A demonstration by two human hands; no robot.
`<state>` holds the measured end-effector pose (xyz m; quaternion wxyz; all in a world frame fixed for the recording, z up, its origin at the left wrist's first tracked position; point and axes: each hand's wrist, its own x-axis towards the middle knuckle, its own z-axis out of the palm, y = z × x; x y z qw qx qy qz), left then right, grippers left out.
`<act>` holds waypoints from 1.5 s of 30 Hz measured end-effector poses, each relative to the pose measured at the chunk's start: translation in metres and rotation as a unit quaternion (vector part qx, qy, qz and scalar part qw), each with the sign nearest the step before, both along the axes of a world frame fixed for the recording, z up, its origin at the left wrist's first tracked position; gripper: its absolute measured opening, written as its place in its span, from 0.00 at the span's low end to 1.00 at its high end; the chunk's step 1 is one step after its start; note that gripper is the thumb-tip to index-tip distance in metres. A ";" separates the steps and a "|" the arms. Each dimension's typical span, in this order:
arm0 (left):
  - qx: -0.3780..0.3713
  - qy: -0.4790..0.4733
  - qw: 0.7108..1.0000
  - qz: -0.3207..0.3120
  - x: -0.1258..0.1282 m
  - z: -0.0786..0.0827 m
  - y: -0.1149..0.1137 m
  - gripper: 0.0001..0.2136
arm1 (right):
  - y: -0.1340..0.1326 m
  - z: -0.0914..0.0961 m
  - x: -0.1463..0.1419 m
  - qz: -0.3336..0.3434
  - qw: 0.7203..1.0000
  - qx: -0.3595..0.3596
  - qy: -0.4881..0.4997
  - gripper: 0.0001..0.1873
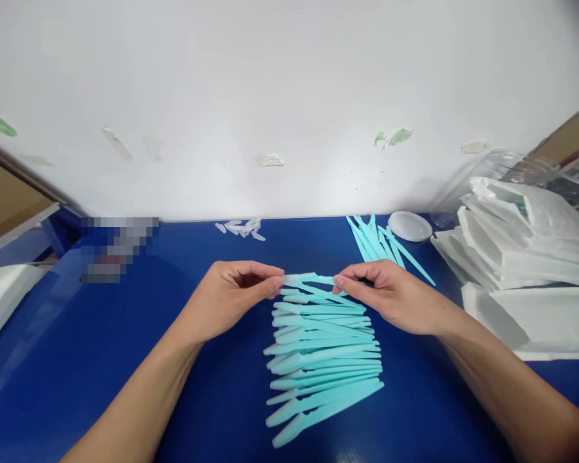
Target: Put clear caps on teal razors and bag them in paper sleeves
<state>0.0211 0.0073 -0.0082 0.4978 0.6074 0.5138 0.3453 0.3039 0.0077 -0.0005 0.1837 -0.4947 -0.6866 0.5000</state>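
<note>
Over the far end of a row of turquoise eyebrow razors (pixel 325 344), both hands hold one eyebrow razor (pixel 316 279) level. The fingertips of my left hand (pixel 231 299) pinch its translucent cap end. Thumb and fingers of my right hand (pixel 395 297) are closed on the handle end. Several razors in the row lie side by side, with pale capped ends to the left and handles to the right. Small loose translucent caps (pixel 245 229) lie in a heap by the wall. More razors (pixel 374 239) are scattered behind my right hand.
A round white lid (pixel 410 226) sits at the back of the blue table (pixel 212 411). White padded bags (pixel 535 238) are stacked at the right, near a clear plastic container (pixel 504 161). A white device (pixel 9 289) and a cardboard box (pixel 4 196) stand at the left.
</note>
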 end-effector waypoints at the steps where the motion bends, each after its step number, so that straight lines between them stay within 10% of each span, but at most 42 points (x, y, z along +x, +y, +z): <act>1: -0.002 -0.002 1.000 -0.015 0.003 0.000 -0.001 0.13 | -0.001 0.001 -0.001 0.001 1.000 -0.005 0.000 0.22; 18: 0.005 0.014 0.999 -0.040 0.010 0.006 -0.005 0.11 | -0.006 0.004 -0.007 0.026 1.000 0.002 0.012 0.18; 31: 0.119 0.212 0.963 -0.114 0.000 0.015 -0.007 0.09 | -0.009 0.000 -0.005 0.063 0.982 0.153 -0.091 0.16; 35: 0.132 0.260 0.956 0.032 -0.020 0.020 0.004 0.15 | 0.010 -0.008 0.033 -0.166 0.899 0.303 -0.270 0.18; 38: 0.149 0.295 0.937 0.117 -0.039 0.018 0.017 0.16 | 0.023 -0.016 0.066 -0.225 0.814 0.275 -0.458 0.20; 45: 0.204 0.406 0.882 0.127 -0.069 -0.009 0.062 0.17 | 0.033 -0.023 0.074 -0.173 0.808 0.204 -0.525 0.15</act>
